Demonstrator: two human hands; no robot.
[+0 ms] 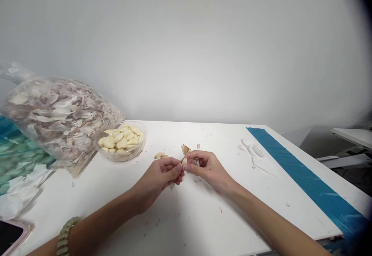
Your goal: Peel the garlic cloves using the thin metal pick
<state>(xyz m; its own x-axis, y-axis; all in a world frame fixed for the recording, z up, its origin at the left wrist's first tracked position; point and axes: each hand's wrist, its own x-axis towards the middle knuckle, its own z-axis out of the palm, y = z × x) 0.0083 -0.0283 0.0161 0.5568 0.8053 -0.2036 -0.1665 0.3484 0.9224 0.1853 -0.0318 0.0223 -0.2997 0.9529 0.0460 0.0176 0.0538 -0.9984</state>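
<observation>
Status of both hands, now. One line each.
Left hand: closed, pinching a garlic clove with the fingertips.
Right hand: closed, pinching the same clove from the other side.

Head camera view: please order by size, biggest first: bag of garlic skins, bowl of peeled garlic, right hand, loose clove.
1. bag of garlic skins
2. bowl of peeled garlic and right hand: they look alike, and the hand is nearer, so unsure
3. loose clove

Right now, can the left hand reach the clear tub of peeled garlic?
Probably yes. The left hand sits near the plastic tub; two loose cloves lie low beside it. But it pinches a garlic clove with the right hand, so would likely release first.
</observation>
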